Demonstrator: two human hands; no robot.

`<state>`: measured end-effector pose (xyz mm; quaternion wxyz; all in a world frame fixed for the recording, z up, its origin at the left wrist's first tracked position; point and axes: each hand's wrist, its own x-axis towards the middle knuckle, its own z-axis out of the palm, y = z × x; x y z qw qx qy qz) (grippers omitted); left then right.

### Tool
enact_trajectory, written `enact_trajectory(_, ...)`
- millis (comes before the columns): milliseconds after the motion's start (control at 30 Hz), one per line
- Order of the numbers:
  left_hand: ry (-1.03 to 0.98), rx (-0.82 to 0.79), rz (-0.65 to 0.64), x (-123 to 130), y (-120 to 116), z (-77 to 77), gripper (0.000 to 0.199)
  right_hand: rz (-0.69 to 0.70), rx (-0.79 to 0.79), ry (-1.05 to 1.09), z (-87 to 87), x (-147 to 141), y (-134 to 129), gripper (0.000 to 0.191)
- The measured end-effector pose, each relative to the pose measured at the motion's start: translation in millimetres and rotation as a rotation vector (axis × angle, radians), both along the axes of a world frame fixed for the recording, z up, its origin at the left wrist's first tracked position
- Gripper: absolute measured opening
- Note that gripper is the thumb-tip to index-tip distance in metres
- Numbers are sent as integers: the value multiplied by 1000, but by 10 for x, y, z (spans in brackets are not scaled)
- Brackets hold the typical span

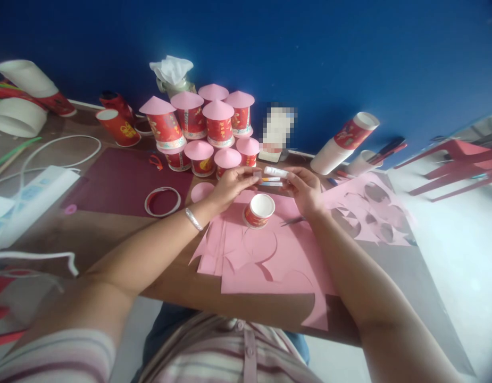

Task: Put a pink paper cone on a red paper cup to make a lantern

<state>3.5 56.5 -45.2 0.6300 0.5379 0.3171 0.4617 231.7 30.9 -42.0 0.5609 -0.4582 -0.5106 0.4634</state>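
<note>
My right hand (pixel 305 190) is closed around the end of a white glue stick (pixel 275 172), which points left. In the fingertips of my left hand (pixel 238 183) is a small translucent piece, apparently a cap (pixel 257 174), close to the stick's tip. Just below both hands stands a short red paper cup (pixel 254 217) with a white opening facing up. Pink paper sheets (pixel 246 276) with cut curves lie under it. Scissors (pixel 292 221) rest near my right wrist, partly hidden.
Several red cups with pink cone roofs (pixel 217 110) stand behind my hands. A phone (pixel 272 154) leans by the blue wall. Stacked cups (pixel 341 143) and a pen cup (pixel 363 162) are at right, cut paper scraps (pixel 369 207) below. Cables and a white box (pixel 38 205) lie left.
</note>
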Motion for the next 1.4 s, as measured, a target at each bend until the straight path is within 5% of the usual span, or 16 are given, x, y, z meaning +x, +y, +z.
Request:
enact_trajectory(200, -153, -97, -38, 3, 19, -20, 36, 9, -8, -17, -7, -21, -16, 31)
enact_trajectory(667, 64, 60, 22, -26, -58, 54, 51, 11, 218, -412, 53, 39, -32, 23)
enact_trajectory(900, 125, 124, 35, -66, -68, 38, 49, 99, 83, -266, 69, -2, -63, 33)
enact_trajectory(1067, 109, 126, -78, -31, -56, 22, 53, 158, 84, -499, 87, 64, -27, 32)
enact_trajectory(1233, 179, 79, -119, -12, -69, 30, 50, -81, 225, -802, 1, 384, 104, 27)
enact_trajectory(1333, 262, 70, -73, -36, -81, 121, 37, -310, 200, -1067, -92, 630, 193, 28)
enact_trajectory(1400, 322, 112, -62, -64, -83, 219, 27, -338, 141, -1239, -153, 731, 234, 30)
